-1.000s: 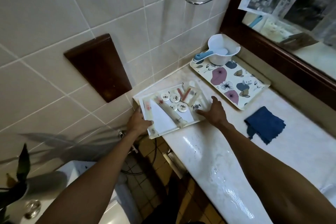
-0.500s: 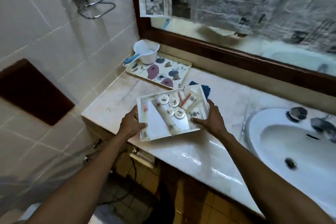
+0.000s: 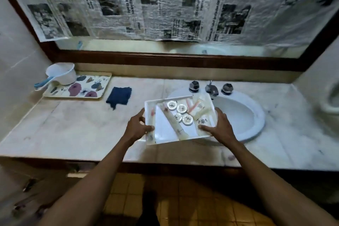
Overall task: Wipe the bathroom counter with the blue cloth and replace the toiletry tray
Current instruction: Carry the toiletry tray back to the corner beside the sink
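Note:
A white toiletry tray (image 3: 165,132) holding tubes, sachets and several round white lids is held above the counter, over the left rim of the sink. My left hand (image 3: 136,127) grips its left edge and my right hand (image 3: 219,127) grips its right edge. The blue cloth (image 3: 119,96) lies flat on the marble counter (image 3: 73,130), to the left of the tray and apart from both hands.
A floral tray (image 3: 91,90) with a white scoop (image 3: 61,75) on it sits at the counter's back left. The white sink (image 3: 244,115) with a tap (image 3: 211,89) and two knobs is at the right. A newspaper-covered mirror hangs behind.
Both hands have lifted the toiletry tray from the counter's left end and carried it right, to above the sink's left rim. The blue cloth has stayed put.

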